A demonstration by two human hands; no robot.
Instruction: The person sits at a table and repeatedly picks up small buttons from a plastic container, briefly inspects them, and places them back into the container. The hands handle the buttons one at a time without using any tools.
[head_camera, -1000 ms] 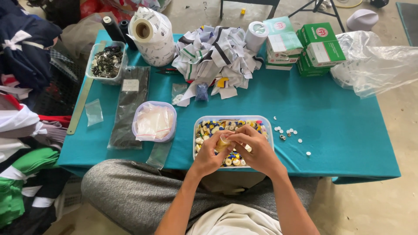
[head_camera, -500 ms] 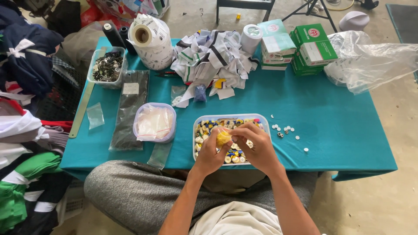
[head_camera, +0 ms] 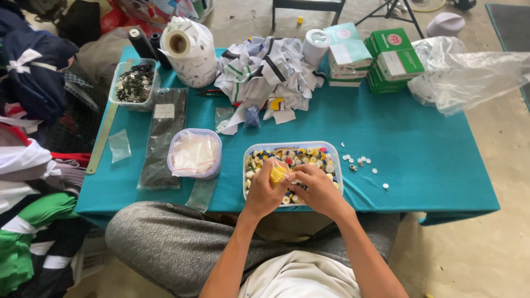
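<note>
A clear plastic tub (head_camera: 335, 157) of mixed coloured buttons stands at the near edge of a teal table (head_camera: 419, 160). Over the tub my left hand (head_camera: 266, 191) holds a small clear bag with yellow pieces (head_camera: 277, 171) in it. Just to its right, my right hand (head_camera: 316, 189) rests on the buttons with its fingers curled beside the bag. I cannot tell whether those fingers pinch anything.
A few loose white buttons (head_camera: 360, 162) lie right of the tub. Left of it stand a tub of small plastic bags (head_camera: 194, 153) and a dark flat bag (head_camera: 162, 135). Farther back: fabric scraps (head_camera: 268, 72), green boxes (head_camera: 393, 59), a label roll (head_camera: 190, 49), a tub of dark pieces (head_camera: 132, 84).
The small bag with yellow pieces has risen slightly in my left hand. My right hand's fingers have shifted a little beside it. Both hands stay over the button tub.
</note>
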